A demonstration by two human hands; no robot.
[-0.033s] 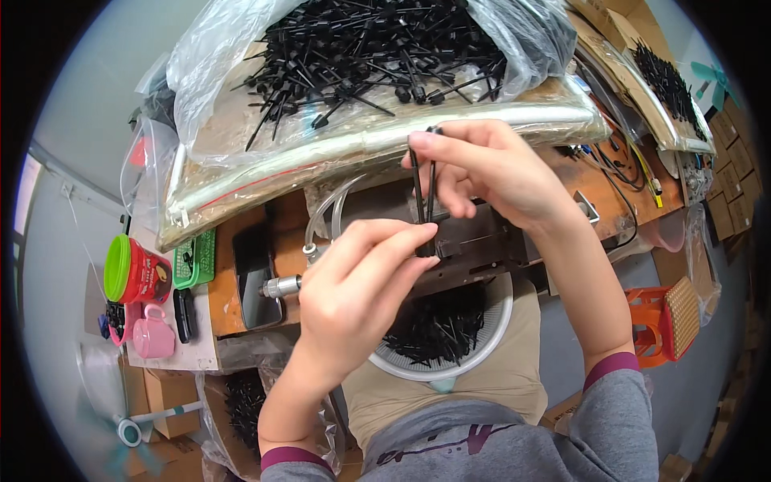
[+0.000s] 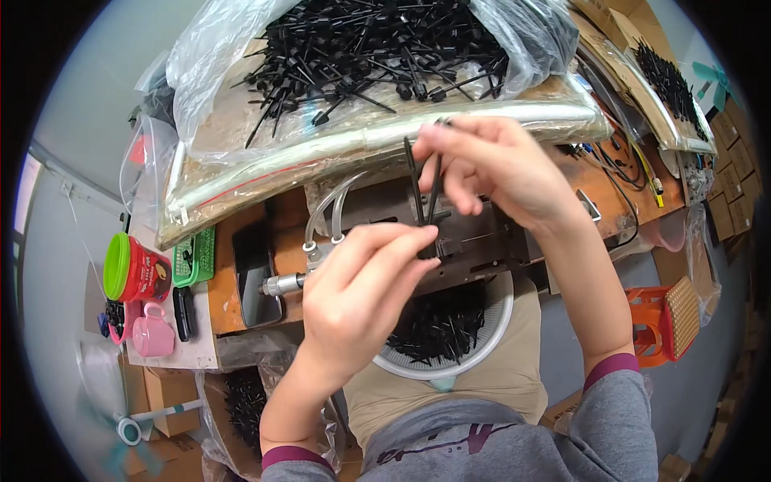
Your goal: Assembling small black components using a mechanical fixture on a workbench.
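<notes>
Right hand (image 2: 490, 165) pinches the upper ends of two upright black rods (image 2: 424, 193). At 7 o'clock from it, left hand (image 2: 361, 293) grips their lower ends above the white bowl (image 2: 499, 325).

Little free room at centre frame: left hand (image 2: 353, 297) and right hand (image 2: 498, 173) close together over the dark metal fixture (image 2: 474, 241), with upright black rods (image 2: 424, 197) pinched between them. Blocked above by the clear bag of black parts (image 2: 361, 56), spanning the upper middle. Blocked below by the white bowl (image 2: 490, 337) of black pieces, just under the fixture. Hemmed at left centre by pale hoses (image 2: 325, 213) and a metal fitting (image 2: 281, 283). Crowded at far left with a red can with green lid (image 2: 136, 269) and pink cup (image 2: 152, 333). Narrow passage at right centre, between the right forearm and the orange basket (image 2: 662, 321). Tangled cables (image 2: 618, 173) at upper right.
</notes>
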